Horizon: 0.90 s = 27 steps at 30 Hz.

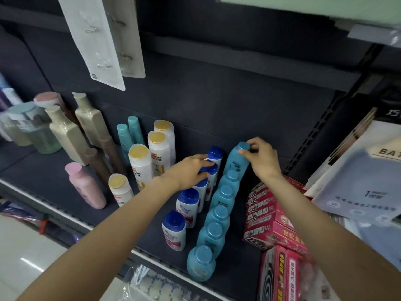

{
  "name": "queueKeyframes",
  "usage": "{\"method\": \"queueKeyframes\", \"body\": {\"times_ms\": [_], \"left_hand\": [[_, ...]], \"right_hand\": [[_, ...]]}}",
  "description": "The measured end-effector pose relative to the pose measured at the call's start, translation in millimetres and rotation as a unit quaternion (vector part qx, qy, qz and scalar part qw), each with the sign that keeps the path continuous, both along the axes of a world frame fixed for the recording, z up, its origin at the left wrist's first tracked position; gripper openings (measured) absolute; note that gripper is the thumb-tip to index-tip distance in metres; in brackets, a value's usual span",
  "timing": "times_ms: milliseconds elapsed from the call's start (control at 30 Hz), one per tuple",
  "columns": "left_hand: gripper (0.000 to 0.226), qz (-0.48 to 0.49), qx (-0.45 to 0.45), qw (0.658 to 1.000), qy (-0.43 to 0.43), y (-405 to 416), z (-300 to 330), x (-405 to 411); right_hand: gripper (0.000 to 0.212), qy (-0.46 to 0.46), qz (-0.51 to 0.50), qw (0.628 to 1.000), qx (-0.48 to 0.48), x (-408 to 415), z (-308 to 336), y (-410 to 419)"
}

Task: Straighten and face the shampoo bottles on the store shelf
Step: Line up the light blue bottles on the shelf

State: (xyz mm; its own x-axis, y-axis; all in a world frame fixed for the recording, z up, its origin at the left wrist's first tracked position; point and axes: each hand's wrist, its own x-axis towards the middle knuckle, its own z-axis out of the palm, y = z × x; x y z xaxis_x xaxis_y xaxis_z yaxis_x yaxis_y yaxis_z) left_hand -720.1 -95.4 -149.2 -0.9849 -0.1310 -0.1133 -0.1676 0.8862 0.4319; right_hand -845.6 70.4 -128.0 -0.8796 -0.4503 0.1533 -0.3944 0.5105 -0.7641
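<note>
Single head view, worn high, looking forward and steeply down onto dark store shelf (54, 170); close range, wide-angle bend at edges; both forearms enter from bottom; floor visible lower left.

White gold-capped shampoo bottle (140, 166): label reads "PANTENE", partly cut off. Grey-white package (355, 170) at right: "BA", cut off, and numeral "1". Red boxes (275, 220): Chinese characters.
</note>
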Motion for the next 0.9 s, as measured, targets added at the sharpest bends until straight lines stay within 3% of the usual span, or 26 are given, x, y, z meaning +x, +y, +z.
{"method": "queueKeyframes", "body": {"times_ms": [200,333,400,500,600,700,800,900], "left_hand": [[0.042,0.031,0.041,0.992,0.112,14,32,2],[0.047,0.127,0.188,0.962,0.152,20,50,8],[0.044,0.193,0.311,0.924,0.112,26,59,14],[0.044,0.264,0.497,0.826,0.020,36,75,26],[0.051,0.265,0.587,0.765,0.007,37,79,38],[0.040,0.254,0.641,0.723,0.024,38,84,50],[0.030,0.247,0.652,0.711,0.092,40,90,61],[0.014,0.233,0.585,0.747,0.212,45,93,70]], "right_hand": [[0.019,0.032,-0.010,0.993,-0.116,13,61,11],[0.014,-0.044,-0.032,0.969,-0.240,25,85,21],[0.018,-0.118,-0.042,0.945,-0.303,34,89,28],[0.020,-0.212,-0.032,0.906,-0.365,47,90,40],[0.020,-0.255,-0.010,0.875,-0.411,58,86,48],[0.022,-0.294,0.019,0.842,-0.453,65,80,53],[0.023,-0.342,0.031,0.808,-0.478,68,75,58],[0.021,-0.388,0.013,0.794,-0.468,70,71,60]]}}
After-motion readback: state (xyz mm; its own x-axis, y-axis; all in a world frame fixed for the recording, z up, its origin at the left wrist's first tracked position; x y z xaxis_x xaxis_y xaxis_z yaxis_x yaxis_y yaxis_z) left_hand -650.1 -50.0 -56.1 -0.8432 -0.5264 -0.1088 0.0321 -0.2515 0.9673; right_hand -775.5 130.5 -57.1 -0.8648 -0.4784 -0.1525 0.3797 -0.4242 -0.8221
